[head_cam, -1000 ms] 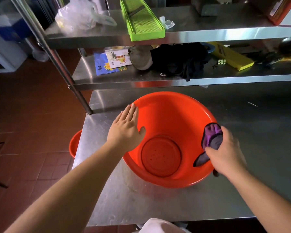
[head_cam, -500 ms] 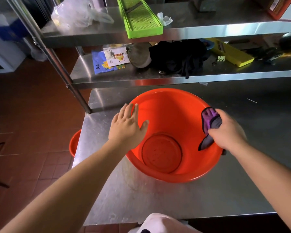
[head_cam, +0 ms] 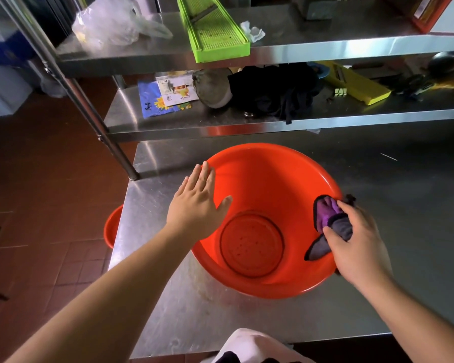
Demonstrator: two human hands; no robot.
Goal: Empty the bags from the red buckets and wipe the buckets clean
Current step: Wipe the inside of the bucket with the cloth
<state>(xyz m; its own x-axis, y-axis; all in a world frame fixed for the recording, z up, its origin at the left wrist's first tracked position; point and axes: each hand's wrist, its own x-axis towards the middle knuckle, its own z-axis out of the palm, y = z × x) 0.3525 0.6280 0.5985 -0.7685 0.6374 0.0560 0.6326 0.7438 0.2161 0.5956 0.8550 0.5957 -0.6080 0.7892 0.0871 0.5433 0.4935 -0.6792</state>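
A wide red bucket (head_cam: 265, 187) sits tilted toward me on the steel table (head_cam: 404, 205), empty inside. My left hand (head_cam: 197, 205) lies flat on its left rim, fingers spread, thumb inside. My right hand (head_cam: 357, 244) grips a purple and grey cloth (head_cam: 328, 221) and presses it against the bucket's right inner wall near the rim. Part of a second red bucket (head_cam: 112, 226) shows on the floor past the table's left edge.
Two steel shelves stand behind the bucket. The upper holds a clear plastic bag (head_cam: 108, 22) and a green slicer (head_cam: 212, 27); the lower holds paper packets (head_cam: 165, 98), a black cloth (head_cam: 273, 90) and a yellow slicer (head_cam: 357, 85). Red tile floor lies left.
My right hand slid the cloth up the right wall, then back down toward me. The left hand stays on the left rim, its fingers shifted slightly outward.
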